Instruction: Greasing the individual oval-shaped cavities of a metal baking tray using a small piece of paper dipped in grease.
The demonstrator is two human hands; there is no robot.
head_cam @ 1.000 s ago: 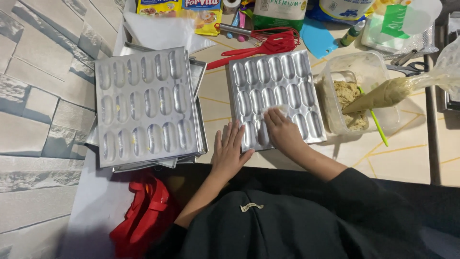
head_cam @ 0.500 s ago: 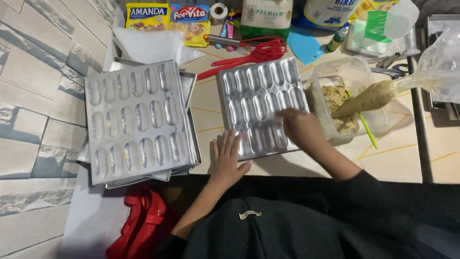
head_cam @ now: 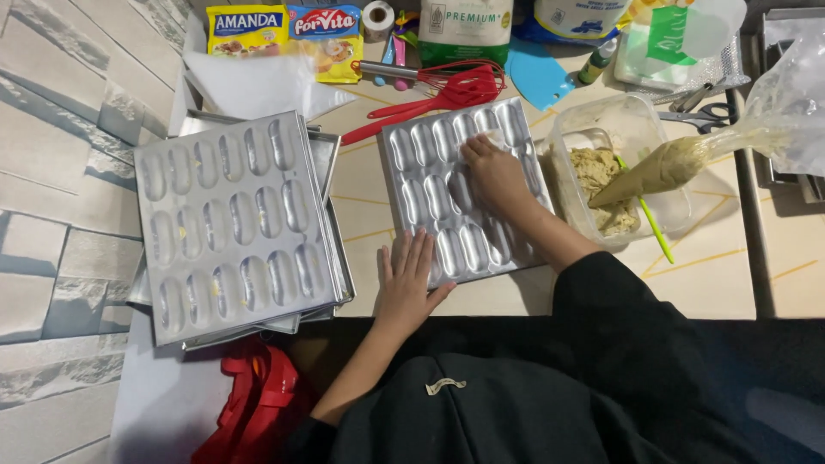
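Silvery metal mould tray (head_cam: 447, 206) flat on the table (head_cam: 516, 296), pinned at its near edge by left hand (head_cam: 408, 279), fingers spread. Right hand (head_cam: 494, 176) pressing a white wipe (head_cam: 491, 140) into the far cavities, fingers bunched on it. Beside a stack of matching trays (head_cam: 232, 223).

Pale tabletop (head_cam: 507, 301) with thin yellow lines at centre; grey stone-pattern surface (head_cam: 60, 172) toward 9 o'clock; soft even light, no harsh shadows
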